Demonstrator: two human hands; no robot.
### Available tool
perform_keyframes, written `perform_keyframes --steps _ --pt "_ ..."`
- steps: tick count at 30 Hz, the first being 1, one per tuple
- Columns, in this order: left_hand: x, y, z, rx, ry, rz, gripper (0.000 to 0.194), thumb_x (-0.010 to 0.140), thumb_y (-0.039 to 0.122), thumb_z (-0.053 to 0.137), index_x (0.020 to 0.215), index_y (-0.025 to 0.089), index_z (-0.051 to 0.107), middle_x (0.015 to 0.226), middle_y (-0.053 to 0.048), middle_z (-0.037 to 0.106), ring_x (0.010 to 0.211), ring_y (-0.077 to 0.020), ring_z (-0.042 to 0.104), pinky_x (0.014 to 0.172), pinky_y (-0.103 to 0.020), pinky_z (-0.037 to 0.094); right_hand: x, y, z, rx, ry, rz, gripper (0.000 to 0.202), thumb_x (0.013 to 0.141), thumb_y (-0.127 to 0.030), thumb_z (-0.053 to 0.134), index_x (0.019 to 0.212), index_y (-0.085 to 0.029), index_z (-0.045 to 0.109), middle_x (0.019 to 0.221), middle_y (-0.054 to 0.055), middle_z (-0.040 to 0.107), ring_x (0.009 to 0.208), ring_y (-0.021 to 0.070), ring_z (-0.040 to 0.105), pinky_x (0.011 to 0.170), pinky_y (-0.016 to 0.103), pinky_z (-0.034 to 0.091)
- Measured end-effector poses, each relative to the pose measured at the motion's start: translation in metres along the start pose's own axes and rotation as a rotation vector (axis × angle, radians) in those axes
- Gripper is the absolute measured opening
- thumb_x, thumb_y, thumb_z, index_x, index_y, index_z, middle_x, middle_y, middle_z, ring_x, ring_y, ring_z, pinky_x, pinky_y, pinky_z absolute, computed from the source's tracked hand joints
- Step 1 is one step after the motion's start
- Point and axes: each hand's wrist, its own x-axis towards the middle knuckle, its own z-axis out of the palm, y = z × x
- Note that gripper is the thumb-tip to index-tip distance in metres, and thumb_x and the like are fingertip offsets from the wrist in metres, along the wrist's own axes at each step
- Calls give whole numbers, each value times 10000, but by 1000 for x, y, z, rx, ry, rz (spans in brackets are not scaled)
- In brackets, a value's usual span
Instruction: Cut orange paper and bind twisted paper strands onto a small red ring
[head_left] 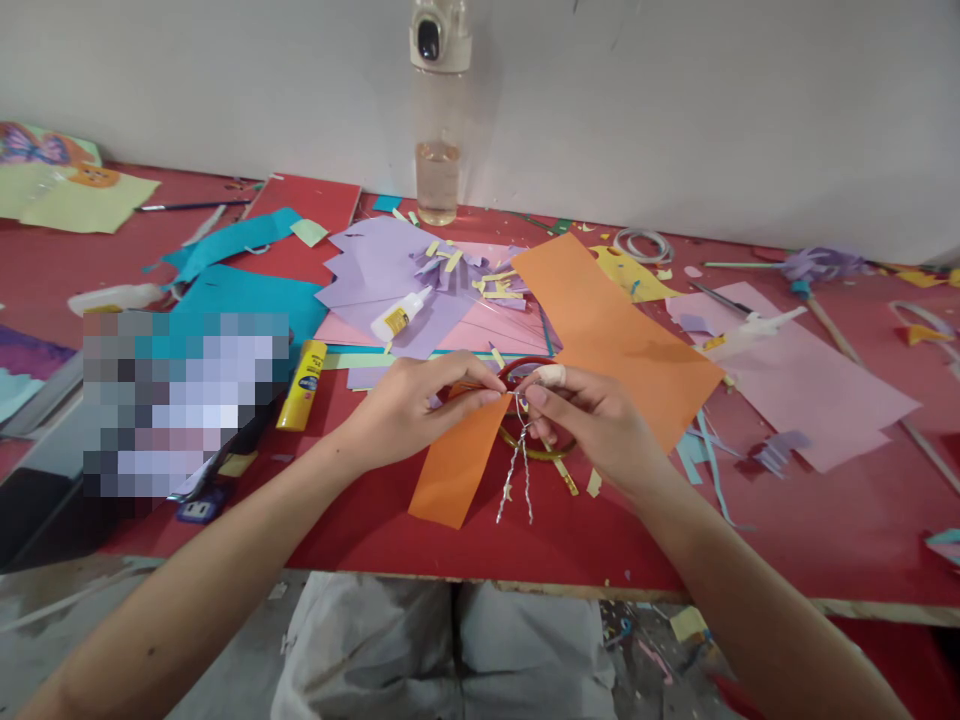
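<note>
I observe the left hand (405, 405) and right hand (592, 405) pinching the twisted wire (513, 468) at its top, presumably so both ends hang free near the table's (570, 545) front edge; exact grip partly hidden.

No word or number can be read here with certainty. On the left side of the counter (360, 545), the yellow glue stick (301, 385) carries dark lettering and a blue oval mark, but the letters are too small and blurred. Farther back, near the middle, the small white bottle (403, 313) has a yellow label with dark print, also not legible. The pixelated panel (187, 410) at left gives no readable text.
</note>
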Motion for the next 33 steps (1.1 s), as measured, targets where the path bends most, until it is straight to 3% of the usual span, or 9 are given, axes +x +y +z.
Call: perform_keyframes --steps 33 --pt "0 3 -5 -125 -5 -74 114 900 234 629 925 197 733 896 -11 766 745 -103 684 601 -170 487 0 0 0 -2 15 53 266 878 -437 642 797 -185 627 568 -40 539 519 73 497 487 192 396"
